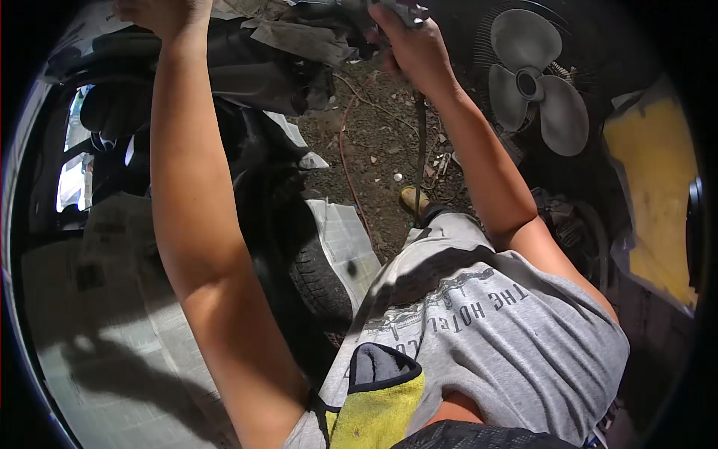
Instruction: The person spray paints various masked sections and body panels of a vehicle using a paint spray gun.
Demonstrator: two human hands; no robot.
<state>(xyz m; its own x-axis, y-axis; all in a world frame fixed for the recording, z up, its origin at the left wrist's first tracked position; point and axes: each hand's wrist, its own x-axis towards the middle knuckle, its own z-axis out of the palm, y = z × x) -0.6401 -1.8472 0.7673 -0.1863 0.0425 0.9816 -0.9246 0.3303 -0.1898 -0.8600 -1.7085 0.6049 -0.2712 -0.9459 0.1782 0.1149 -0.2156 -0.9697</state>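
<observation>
My right hand [415, 49] is closed around a grey metal tool [411, 11] at the top edge; it looks like a spray gun, and its front end is cut off. A dark hose [420, 142] hangs down below this hand. Up at the top left, my left hand [168, 13] reaches over the masked car body beside a newspaper sheet [93, 26]. Most of its fingers lie outside the picture, so I cannot tell their grip. Newspaper [112, 299] also covers the car panel below my left arm.
A tyre [318, 277] shows beside a newspaper sheet [344, 239]. On the right stand a fan [529, 84] and a yellow panel [658, 172]. A thin red hose [342, 142] crosses the gravelly ground [381, 135]. A yellow cloth [374, 411] hangs at my shoulder.
</observation>
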